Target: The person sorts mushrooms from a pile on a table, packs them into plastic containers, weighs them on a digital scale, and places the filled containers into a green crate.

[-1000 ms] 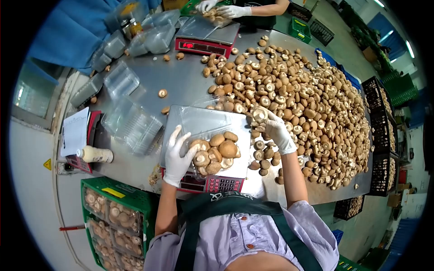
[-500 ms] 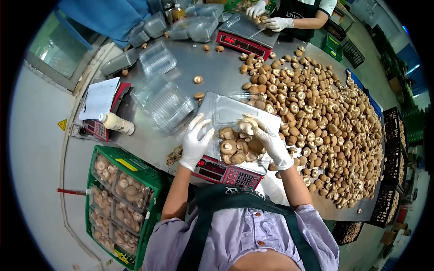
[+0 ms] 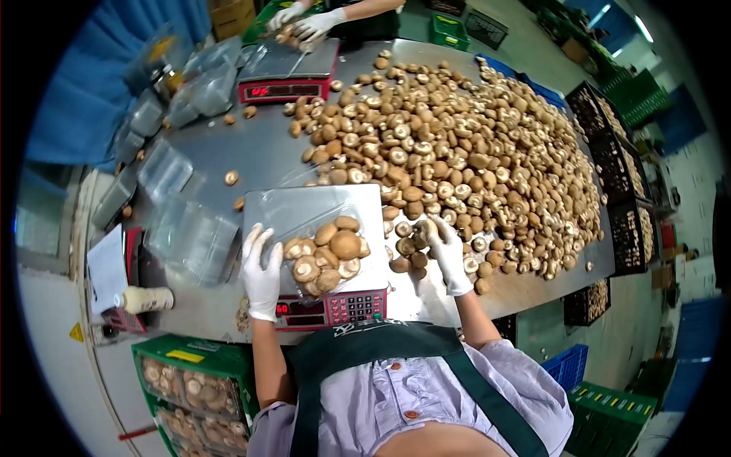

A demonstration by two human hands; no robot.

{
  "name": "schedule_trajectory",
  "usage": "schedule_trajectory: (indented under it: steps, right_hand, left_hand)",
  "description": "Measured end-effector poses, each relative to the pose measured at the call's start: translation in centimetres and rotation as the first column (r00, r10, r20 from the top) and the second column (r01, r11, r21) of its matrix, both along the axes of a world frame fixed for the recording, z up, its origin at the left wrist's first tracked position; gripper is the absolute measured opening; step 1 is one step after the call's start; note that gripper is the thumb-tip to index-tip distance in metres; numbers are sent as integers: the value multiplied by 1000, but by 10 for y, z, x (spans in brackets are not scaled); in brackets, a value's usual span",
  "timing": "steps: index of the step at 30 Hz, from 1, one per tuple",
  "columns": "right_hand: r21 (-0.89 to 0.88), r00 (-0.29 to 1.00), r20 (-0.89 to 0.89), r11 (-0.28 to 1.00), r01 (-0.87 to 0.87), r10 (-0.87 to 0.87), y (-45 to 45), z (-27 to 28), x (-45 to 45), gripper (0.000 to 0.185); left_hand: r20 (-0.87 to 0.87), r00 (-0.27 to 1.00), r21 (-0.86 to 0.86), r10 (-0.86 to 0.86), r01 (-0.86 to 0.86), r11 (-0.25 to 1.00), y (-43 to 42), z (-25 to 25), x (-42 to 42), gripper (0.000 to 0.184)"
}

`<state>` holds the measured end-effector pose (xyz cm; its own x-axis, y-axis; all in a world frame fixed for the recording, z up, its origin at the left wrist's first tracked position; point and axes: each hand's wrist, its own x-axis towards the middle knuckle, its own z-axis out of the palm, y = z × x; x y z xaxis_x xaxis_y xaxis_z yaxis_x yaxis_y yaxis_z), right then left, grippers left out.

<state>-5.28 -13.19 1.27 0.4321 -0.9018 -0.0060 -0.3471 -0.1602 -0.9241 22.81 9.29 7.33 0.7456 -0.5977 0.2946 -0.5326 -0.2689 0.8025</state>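
Observation:
A pink and silver scale (image 3: 356, 306) stands before me, with a clear plastic tray of brown-capped mushrooms (image 3: 326, 255) on its plate. My left hand (image 3: 263, 274), in a white glove, is at the tray's left side with thumb and fingers apart, holding nothing. At the near edge of the big mushroom pile (image 3: 457, 152), to the right of the scale, is my gloved right hand (image 3: 449, 259). Its bent fingers reach beside a few loose mushrooms (image 3: 407, 246), touching or nearly touching them; no mushroom is clearly gripped. The tray's lid side is hard to see.
Empty clear trays (image 3: 194, 236) lie left of the scale. A white bottle (image 3: 145, 299) and a paper pad (image 3: 108, 266) are further left. Green crates (image 3: 190, 350) with packed mushrooms stand below. Across the table, a co-worker's gloved hands (image 3: 308, 27) hold mushrooms over another red scale (image 3: 282, 90).
My right hand has moved from over the tray, where it held a mushroom, right to the pile. My left hand stays by the tray. The view has turned to the right.

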Motion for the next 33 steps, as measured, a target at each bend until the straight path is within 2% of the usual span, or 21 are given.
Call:
schedule_trajectory:
  steps: [1,2,3,5,7,9,11,12,13,17,19,21,22,23,25,27,29,30,31,32,33]
  right_hand:
    - [-164,988,-135,985,51,-74,4,-9,-9,42]
    - [-372,954,-298,926,-71,-46,3,-16,-21,51]
    - [-326,911,-413,934,-148,0,10,-8,-24,53]
    - [-297,919,-394,941,-164,36,9,-21,-34,52]
    - [-249,958,-287,967,-50,-24,3,-17,-36,50]
    - [-282,971,-197,956,77,-136,-14,-25,-35,44]
    - [-384,944,-287,922,42,-162,-31,-2,-26,42]
    - [-464,938,-281,885,51,-201,-45,-8,-23,40]
    - [-506,921,-287,858,88,-264,-52,6,-14,38]
    - [-646,867,-334,760,74,-369,-111,5,6,32]
    - [-591,848,-403,805,45,-344,-129,10,24,32]
    - [-507,792,-549,860,-61,-267,-139,16,42,37]
    - [-635,800,-562,729,-253,-212,-150,-2,43,41]
    - [-685,729,-627,638,-351,-273,-160,-21,45,44]
    - [-602,664,-696,727,-330,-275,-171,-29,55,42]
    - [-468,665,-722,842,-268,-189,-176,-16,57,37]
    - [-520,720,-650,833,-190,-242,-167,-4,53,38]
    - [-473,776,-599,869,-143,-198,-168,-5,48,44]
    - [-257,850,-521,964,-76,-72,-155,17,47,43]
    - [10,956,-291,1000,-28,30,-143,33,45,42]
    - [286,998,-25,957,-49,58,-132,39,43,40]
  left_hand:
    - [20,1000,20,-9,8,1000,-2,2,1,26]
    - [23,1000,35,-17,17,999,-4,2,1,27]
    - [27,999,51,-22,21,998,-6,3,2,27]
    - [29,999,61,-36,34,998,-11,5,2,27]
    - [28,999,77,-44,42,996,-14,6,2,27]
    - [30,998,79,-53,50,996,-16,8,2,27]
    - [39,998,86,-57,54,995,-16,8,3,28]
    - [48,997,89,-58,54,995,-16,7,3,28]
    - [47,997,89,-59,55,995,-16,7,4,28]
    - [37,999,81,-30,27,996,-13,5,8,28]
    - [39,999,79,-13,10,997,-11,4,10,28]
    - [28,1000,88,8,-10,996,-9,4,11,29]
    - [28,1000,91,14,-17,996,-8,3,12,29]
    - [29,999,93,17,-19,996,-8,3,12,29]
    - [30,999,99,24,-27,995,-8,2,13,29]
    - [51,998,85,26,-30,996,-7,3,12,29]
    - [47,998,83,44,-48,995,-5,7,12,29]
    - [40,997,80,62,-65,995,-4,8,12,29]
    - [37,996,80,78,-81,994,-1,6,13,29]
    - [54,996,69,72,-76,995,1,4,15,29]
    - [71,995,61,65,-70,996,3,1,16,29]
